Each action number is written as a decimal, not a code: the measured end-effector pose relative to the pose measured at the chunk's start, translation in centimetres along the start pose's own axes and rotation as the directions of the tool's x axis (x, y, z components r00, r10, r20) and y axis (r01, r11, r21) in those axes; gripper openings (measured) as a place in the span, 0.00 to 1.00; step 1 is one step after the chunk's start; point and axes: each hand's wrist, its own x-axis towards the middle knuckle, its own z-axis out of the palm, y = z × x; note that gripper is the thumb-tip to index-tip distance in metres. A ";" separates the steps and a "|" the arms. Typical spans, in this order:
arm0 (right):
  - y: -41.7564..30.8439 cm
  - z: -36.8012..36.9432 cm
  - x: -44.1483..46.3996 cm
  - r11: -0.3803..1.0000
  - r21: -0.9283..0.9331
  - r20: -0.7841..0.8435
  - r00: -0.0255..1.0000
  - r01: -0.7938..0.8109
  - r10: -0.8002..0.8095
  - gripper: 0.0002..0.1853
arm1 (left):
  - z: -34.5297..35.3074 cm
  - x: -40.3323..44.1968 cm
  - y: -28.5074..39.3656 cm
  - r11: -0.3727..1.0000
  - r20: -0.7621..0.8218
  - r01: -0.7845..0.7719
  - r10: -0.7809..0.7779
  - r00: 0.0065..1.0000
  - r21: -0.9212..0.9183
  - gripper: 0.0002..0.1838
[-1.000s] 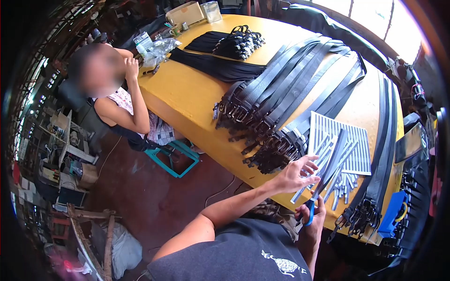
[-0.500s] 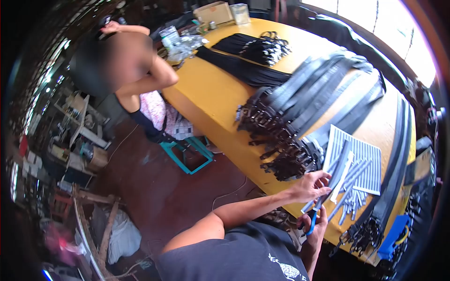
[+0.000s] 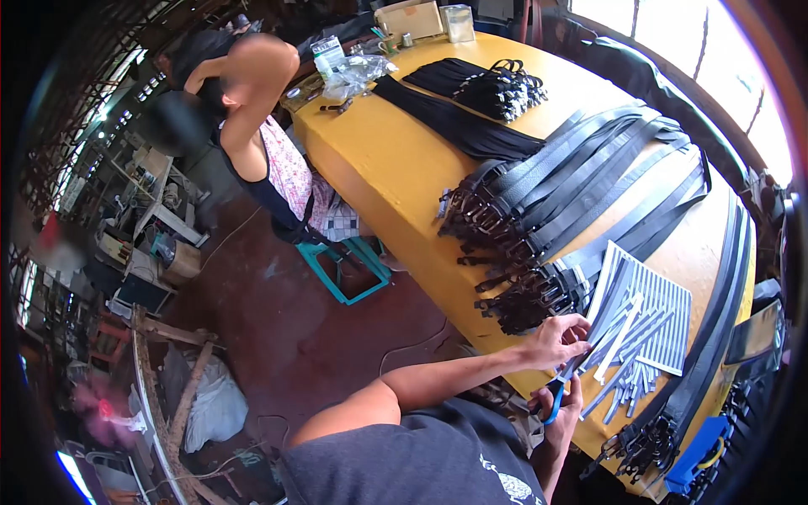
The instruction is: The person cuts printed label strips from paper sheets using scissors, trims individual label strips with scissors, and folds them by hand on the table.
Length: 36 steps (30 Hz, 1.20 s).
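My left hand (image 3: 557,341) pinches a dark grey strip (image 3: 608,318) at the near edge of the yellow table. Just below it, my right hand (image 3: 562,414) grips blue-handled scissors (image 3: 553,401), whose blades point up at the strip's lower end; whether they touch it I cannot tell. Beyond my hands lies a striped sheet (image 3: 669,307) in grey and white. Loose strips lie across it, and a pile of short cut pieces (image 3: 631,385) sits at its lower edge.
Black belts with buckles (image 3: 581,189) cover the middle of the yellow table (image 3: 379,168). More long straps (image 3: 715,295) run down its right side, near a blue object (image 3: 700,454). Across the left corner, another person (image 3: 273,164) sits on a teal stool (image 3: 345,290).
The view has shifted slightly, so the table sits lower and further right. The other person has straightened up, arms raised around the head. My hands keep their grip on strip and scissors.
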 end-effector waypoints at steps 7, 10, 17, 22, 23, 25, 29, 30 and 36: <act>-0.7 -1.1 1.3 0.996 -0.028 -0.005 0.996 -0.088 0.088 0.34 | 0.0 1.2 1.2 0.999 -0.042 0.049 -0.048 0.998 0.019 0.15; -2.0 -0.9 1.4 0.990 -0.041 -0.034 0.991 -0.133 0.131 0.37 | 0.0 1.7 1.1 0.998 -0.057 0.031 -0.028 0.998 0.061 0.15; -2.2 -1.2 1.4 0.995 -0.002 0.010 0.995 -0.104 0.104 0.40 | 0.0 1.9 0.5 0.982 -0.007 -0.038 0.037 0.999 -0.186 0.25; -2.4 -1.1 1.2 0.995 0.008 -0.002 0.995 -0.098 0.098 0.43 | -0.5 2.0 1.3 0.996 0.021 -0.002 0.003 1.000 -0.093 0.29; -2.4 -1.1 1.2 0.996 -0.003 -0.003 0.996 -0.090 0.090 0.43 | -0.6 2.0 1.3 0.997 0.027 0.002 0.000 1.000 -0.078 0.31; -2.4 -1.1 1.1 0.996 -0.024 -0.009 0.996 -0.088 0.088 0.44 | -0.5 2.2 1.4 0.998 0.035 -0.054 0.054 0.998 -0.013 0.31; -2.4 -0.8 1.0 0.994 -0.038 -0.028 0.994 -0.104 0.103 0.43 | -0.4 2.3 1.7 0.991 0.040 -0.103 0.099 0.994 0.090 0.32; -2.3 -0.7 1.0 0.995 -0.023 -0.038 0.994 -0.101 0.100 0.43 | -0.3 2.4 1.8 0.988 0.040 -0.113 0.109 0.993 0.109 0.33; -2.9 -0.8 0.8 0.995 -0.012 -0.018 0.995 -0.098 0.097 0.43 | -0.3 2.5 3.0 0.998 0.078 0.001 0.004 0.997 -0.065 0.35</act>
